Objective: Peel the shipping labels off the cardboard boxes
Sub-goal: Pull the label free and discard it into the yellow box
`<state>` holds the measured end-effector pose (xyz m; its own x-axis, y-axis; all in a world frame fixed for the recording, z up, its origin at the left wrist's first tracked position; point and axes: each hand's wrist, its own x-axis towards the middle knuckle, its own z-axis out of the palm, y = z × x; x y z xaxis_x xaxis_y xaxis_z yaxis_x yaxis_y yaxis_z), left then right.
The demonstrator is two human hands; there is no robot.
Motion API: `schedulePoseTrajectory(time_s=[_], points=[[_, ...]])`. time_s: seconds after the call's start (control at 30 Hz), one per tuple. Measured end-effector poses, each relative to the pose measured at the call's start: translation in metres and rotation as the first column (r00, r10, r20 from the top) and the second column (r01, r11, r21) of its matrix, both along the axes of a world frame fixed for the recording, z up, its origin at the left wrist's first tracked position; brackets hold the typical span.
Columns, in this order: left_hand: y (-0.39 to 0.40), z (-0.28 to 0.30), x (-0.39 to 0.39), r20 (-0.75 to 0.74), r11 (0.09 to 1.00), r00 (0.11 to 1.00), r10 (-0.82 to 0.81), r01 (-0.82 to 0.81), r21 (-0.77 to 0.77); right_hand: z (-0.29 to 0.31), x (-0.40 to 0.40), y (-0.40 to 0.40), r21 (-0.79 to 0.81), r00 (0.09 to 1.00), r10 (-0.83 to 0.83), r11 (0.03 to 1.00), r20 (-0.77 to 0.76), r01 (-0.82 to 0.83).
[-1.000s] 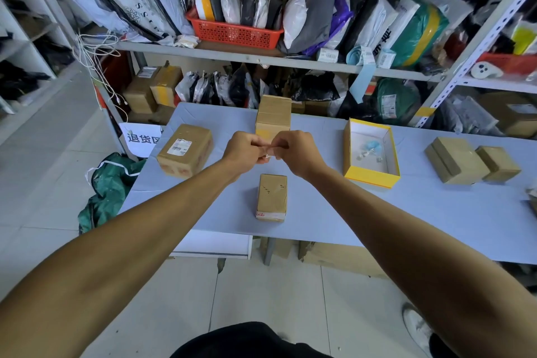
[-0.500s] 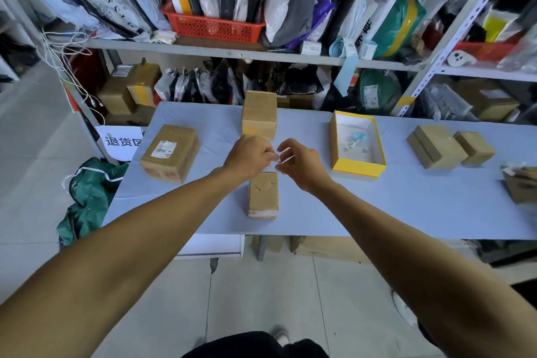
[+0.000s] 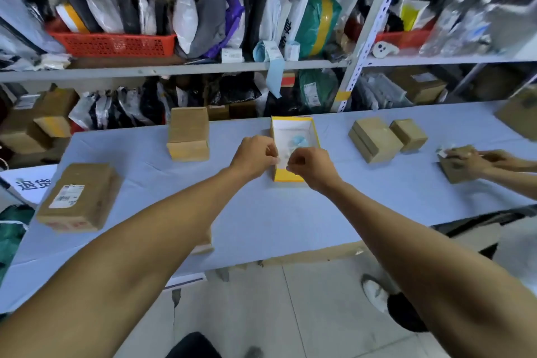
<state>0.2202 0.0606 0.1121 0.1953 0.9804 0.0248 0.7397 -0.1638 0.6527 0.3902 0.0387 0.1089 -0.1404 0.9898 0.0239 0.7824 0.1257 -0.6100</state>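
My left hand [image 3: 255, 155] and right hand [image 3: 312, 167] hang side by side above the yellow open box [image 3: 315, 136], which sits near the middle of the table [image 3: 261, 221], toward its far edge. Both hands have curled fingers, and between them they pinch a small pale scrap [image 3: 281, 160]; blur prevents me from telling whether it is a peeled label. A large cardboard box [image 3: 84, 197] lies near the table's left edge, a white shipping label [image 3: 66, 196] on its top face. A taller box [image 3: 189, 134] stands at the far edge, left of the yellow one. Two smaller boxes [image 3: 374, 139] [image 3: 408, 134] sit touching each other toward the right. At the right edge, another person's hands [image 3: 476, 161] rest on a further box [image 3: 453, 171]. A small box [image 3: 203, 244] at the near edge is mostly hidden by my left forearm. Shelves of parcels [image 3: 261, 23] stand behind the table.
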Motion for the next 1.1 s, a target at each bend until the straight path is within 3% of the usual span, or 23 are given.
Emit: schedulePoseTrajectory(time_s=[0.17, 0.33, 0.63, 1.1], points=[[0.057, -0.027, 0.022, -0.005, 0.999, 1.000, -0.005, 0.005, -0.034, -0.014, 0.022, 0.060, -0.020, 0.999, -0.045, 0.999, 0.002, 0.045], [0.120, -0.057, 0.039, 0.046, 0.999, 0.999, -0.029, 0.031, -0.031, -0.031, 0.043, 0.119, -0.040, 0.973, -0.055, 0.997, 0.222, 0.066], [0.196, -0.070, 0.081, -0.004, 0.989, 0.995, -0.098, 0.097, -0.114, -0.054, 0.069, 0.198, -0.117, 0.921, -0.145, 0.973, 0.361, 0.199], [0.234, -0.083, 0.100, -0.097, 0.986, 0.991, -0.090, 0.075, -0.149, -0.066, 0.081, 0.233, -0.199, 0.911, -0.086, 0.963, 0.404, 0.180]])
